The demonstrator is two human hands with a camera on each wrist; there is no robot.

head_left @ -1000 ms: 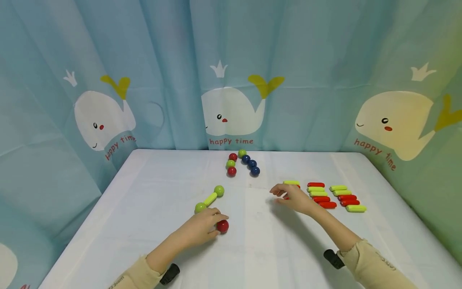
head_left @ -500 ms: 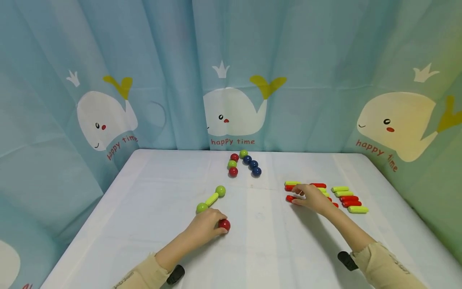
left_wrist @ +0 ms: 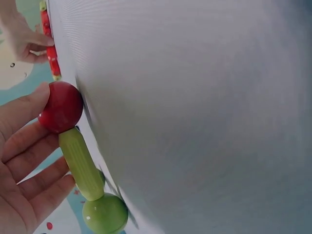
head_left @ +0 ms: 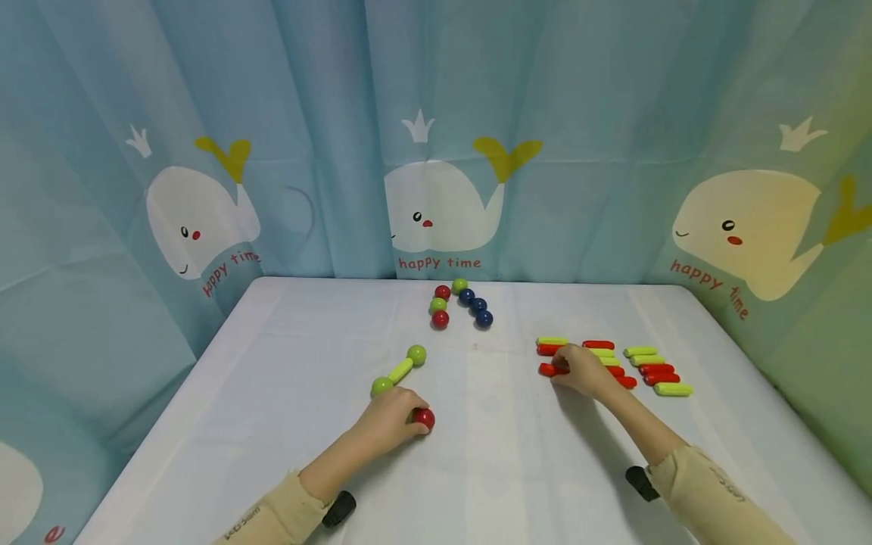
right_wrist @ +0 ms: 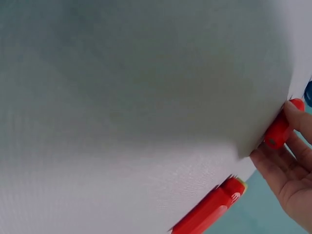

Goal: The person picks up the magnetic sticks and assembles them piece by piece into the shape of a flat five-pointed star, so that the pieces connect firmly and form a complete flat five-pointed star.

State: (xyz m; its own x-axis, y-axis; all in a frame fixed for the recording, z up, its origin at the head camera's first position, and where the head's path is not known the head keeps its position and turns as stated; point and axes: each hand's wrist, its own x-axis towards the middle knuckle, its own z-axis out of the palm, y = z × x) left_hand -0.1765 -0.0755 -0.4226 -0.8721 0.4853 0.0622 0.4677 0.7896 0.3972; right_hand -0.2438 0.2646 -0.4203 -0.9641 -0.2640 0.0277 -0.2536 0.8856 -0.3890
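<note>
My left hand (head_left: 388,420) pinches a red ball (head_left: 424,420) between thumb and fingers, low over the white table. In the left wrist view a ribbed green stick (left_wrist: 81,165) joins this red ball to a green ball (left_wrist: 105,214). Beyond the hand, another green stick (head_left: 400,370) runs from the near green ball (head_left: 381,387) to a far green ball (head_left: 416,354). On the right, my right hand (head_left: 579,369) pinches a red stick (right_wrist: 279,129) with thumb and fingertips, at the left side of the stick rows; the hand hides part of these rows.
At the back middle several loose balls form a bent line: red and green ones (head_left: 438,306) on the left, dark blue ones (head_left: 478,306) on the right. Red and yellow-green sticks (head_left: 657,369) lie in columns at the right. A whale-print curtain (head_left: 327,136) surrounds the table (head_left: 272,378).
My right hand has moved right to the stick rows and now pinches a red stick. The left hand stays at the red ball, its thumb and fingers closed more firmly on it.
</note>
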